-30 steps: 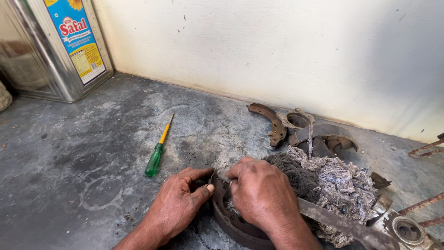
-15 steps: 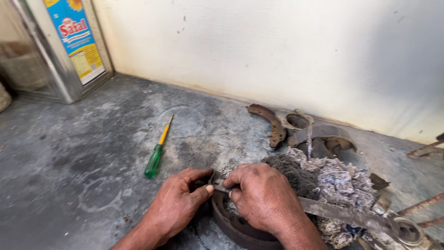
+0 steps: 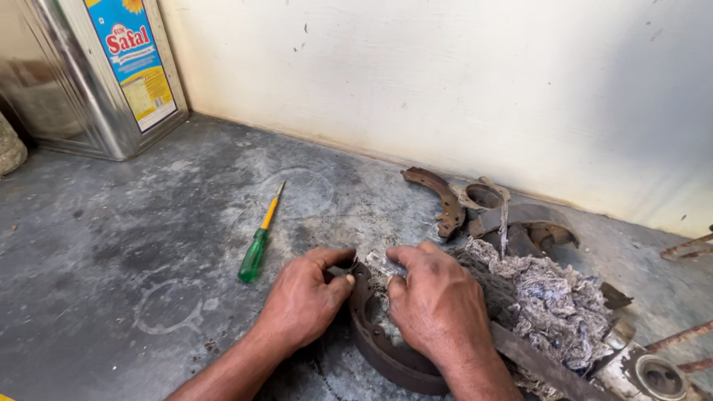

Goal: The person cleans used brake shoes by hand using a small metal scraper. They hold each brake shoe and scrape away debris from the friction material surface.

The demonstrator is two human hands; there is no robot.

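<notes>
The brake shoe point(image 3: 375, 345), a dark curved metal arc, lies on the stained concrete floor point(image 3: 134, 245) directly before the person, between both hands and just beside a heap of grey cotton waste point(image 3: 557, 304). Judged from its look, it is rigid steel, fairly heavy for its size, coated in grime and likely greasy, so a pinch on the flat web would slip; the safer hold is around the rim near either end, fingers hooked under the curved edge. The left hand point(image 3: 301, 301) is curled, thumb and fingers closed against the upper end of the arc. The right hand point(image 3: 438, 304) is bent over the inner side, thumb and forefinger pinched on a small pale piece point(image 3: 379, 261) at the top; whether that is a spring, a clip or a scrap of waste cannot be made out. The right palm hides the middle of the shoe, and the lower end runs close to the frame edge. A second rusty brake shoe point(image 3: 438, 197) rests near the wall, well apart, beside round metal parts point(image 3: 520, 223) whose form is unclear. A green and yellow screwdriver point(image 3: 260, 238) lies near the left hand, not touched. A square tin can point(image 3: 89, 74) stands in the far corner. Rusted rods point(image 3: 687, 245) at the right are cut off.
</notes>
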